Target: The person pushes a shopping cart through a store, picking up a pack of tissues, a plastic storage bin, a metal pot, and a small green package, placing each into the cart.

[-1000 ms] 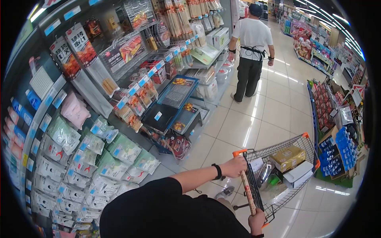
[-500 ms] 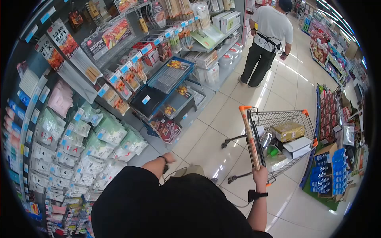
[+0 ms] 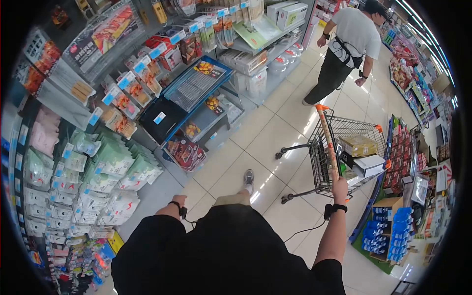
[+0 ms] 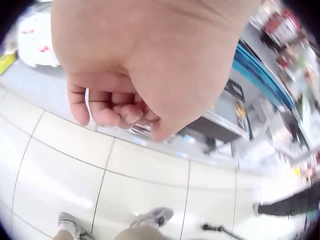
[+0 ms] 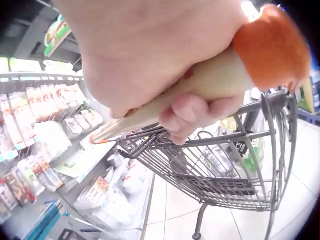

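My right hand (image 3: 339, 188) grips the near end of the shopping cart's handle (image 3: 328, 135), fingers wrapped round the bar beside an orange end cap (image 5: 272, 47) in the right wrist view. The wire shopping cart (image 3: 318, 169) stands ahead on my right. Inside it lie a gold carton (image 3: 361, 146) and a white box (image 3: 369, 162), with a green item low among them. My left hand (image 4: 150, 65) hangs at my side with its fingers loosely curled and nothing in them; the shelving lies beyond it.
Shelves on the left hold packets of skewers (image 3: 117, 123), bagged goods (image 3: 110, 157) and a blue-framed grill rack (image 3: 199, 83). A person in a white shirt (image 3: 358, 37) walks ahead. To the right of the cart are red boxes (image 3: 400, 152) and blue bottles (image 3: 400, 228). Tiled floor (image 3: 275, 172) runs between.
My left hand has let go of the cart handle and dropped to my side. My right hand keeps its grip. The view has turned, and the person ahead has moved to the right.
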`<state>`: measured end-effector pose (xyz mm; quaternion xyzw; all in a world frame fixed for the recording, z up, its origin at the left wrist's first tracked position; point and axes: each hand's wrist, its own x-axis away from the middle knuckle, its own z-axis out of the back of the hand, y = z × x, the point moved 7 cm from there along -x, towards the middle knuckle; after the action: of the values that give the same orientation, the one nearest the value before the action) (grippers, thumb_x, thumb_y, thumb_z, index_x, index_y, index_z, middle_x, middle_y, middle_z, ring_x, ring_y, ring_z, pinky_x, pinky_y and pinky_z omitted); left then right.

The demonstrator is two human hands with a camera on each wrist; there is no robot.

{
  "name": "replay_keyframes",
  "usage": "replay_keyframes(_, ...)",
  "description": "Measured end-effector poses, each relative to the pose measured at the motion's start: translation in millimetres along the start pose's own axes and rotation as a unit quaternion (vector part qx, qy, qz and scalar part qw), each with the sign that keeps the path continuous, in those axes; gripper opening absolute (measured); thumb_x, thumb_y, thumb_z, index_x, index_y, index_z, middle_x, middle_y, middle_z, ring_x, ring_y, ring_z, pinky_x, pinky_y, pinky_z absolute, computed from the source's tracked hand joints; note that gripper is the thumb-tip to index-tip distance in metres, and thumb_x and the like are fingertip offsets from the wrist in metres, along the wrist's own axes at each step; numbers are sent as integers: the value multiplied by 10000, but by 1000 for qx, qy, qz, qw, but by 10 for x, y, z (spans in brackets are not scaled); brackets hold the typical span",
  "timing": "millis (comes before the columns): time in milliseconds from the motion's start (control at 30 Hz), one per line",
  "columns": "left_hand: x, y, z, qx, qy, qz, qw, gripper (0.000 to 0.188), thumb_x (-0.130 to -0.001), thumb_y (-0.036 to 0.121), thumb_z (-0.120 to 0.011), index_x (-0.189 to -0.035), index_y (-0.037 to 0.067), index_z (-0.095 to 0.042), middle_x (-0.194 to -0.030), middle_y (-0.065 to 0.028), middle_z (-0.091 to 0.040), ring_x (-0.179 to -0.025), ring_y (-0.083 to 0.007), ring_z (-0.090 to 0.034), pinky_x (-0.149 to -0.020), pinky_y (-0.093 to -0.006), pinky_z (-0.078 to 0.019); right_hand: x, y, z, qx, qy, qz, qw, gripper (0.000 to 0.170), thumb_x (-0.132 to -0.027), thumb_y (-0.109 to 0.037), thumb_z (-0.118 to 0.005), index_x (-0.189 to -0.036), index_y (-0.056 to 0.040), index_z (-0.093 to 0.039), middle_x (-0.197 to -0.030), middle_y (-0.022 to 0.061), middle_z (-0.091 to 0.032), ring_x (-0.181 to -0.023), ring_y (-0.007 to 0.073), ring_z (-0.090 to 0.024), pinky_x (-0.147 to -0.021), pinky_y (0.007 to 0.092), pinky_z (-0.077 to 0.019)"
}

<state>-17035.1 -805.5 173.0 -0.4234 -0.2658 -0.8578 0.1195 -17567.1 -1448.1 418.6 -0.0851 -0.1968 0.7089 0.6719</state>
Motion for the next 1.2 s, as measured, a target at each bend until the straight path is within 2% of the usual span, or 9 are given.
replay_keyframes(33,-309,86,-233,-29,5,9,1000,379,-875,350,-695,-803,-22,-690,-711,-175,-665,-655,-321,-654,-610,-468,-512,-173,22,9,9,-3,2,1000,810,-893,-727,-549,-850,64,-715,-776,259,-690,-808,447,-678,-749,495,-520)
replay_keyframes(100,-41,1035,-716,-379,-58,-230,895,502,-827,454,-685,-1037,2,-740,-1058,-270,-705,-1089,-425,-657,-935,-481,-530,-514,137,-14,-19,-43,-57,997,894,-929,-762,-429,-826,81,-709,-794,290,-683,-846,469,-666,-783,529,-496)
replay_keyframes(333,885,3144,-2394,-447,-161,-467,746,404,-860,350,-558,-872,-9,-742,-913,-249,-711,-899,-423,-692,-837,-509,-548,-1072,-162,354,61,18,-50,997,906,-958,-745,-389,-778,92,-689,-785,303,-672,-828,477,-656,-750,541,-480)
replay_keyframes(467,1199,3762,-2545,-498,-182,-467,707,334,-830,306,-571,-891,29,-747,-939,-218,-724,-928,-411,-691,-837,-502,-548,-1536,-45,333,81,6,-26,996,892,-986,-710,-369,-844,108,-697,-786,316,-663,-809,488,-643,-728,545,-468)
replay_keyframes(667,500,3761,-2214,-458,-143,-346,806,367,-816,300,-616,-991,9,-754,-1050,-228,-722,-1010,-390,-688,-897,-472,-541,-2186,78,345,79,-22,-26,996,888,-991,-712,-352,-822,95,-681,-730,289,-644,-733,447,-634,-662,526,-440)
replay_keyframes(800,103,3286,-1780,-375,-84,-254,888,384,-821,379,-656,-904,18,-755,-972,-236,-722,-943,-402,-691,-882,-473,-535,-2533,-98,446,93,-3,26,995,924,-1002,-709,-306,-850,128,-668,-753,331,-629,-761,535,-565,-703,557,-424)
replay_keyframes(1000,164,2674,-1567,-384,-63,-159,907,423,-859,408,-655,-926,3,-761,-965,-246,-722,-933,-401,-693,-875,-471,-535,-3281,-141,465,80,-14,-1,997,989,-976,-758,-286,-879,148,-673,-811,352,-642,-823,514,-609,-740,549,-437)
replay_keyframes(1033,215,2643,-1613,-377,-72,-131,914,439,-848,387,-664,-1039,1,-749,-1119,-244,-706,-1074,-389,-673,-955,-465,-522,-3364,-180,482,83,-5,3,997,1006,-968,-769,-284,-883,153,-677,-824,352,-652,-848,510,-626,-759,549,-447)
replay_keyframes(1200,480,2817,-2058,-348,-72,-163,921,353,-837,315,-632,-958,8,-757,-1023,-241,-725,-998,-397,-695,-894,-467,-549,-4004,-134,389,66,-10,27,997,980,-969,-767,-288,-1057,130,-672,-958,341,-677,-953,505,-630,-822,538,-462)
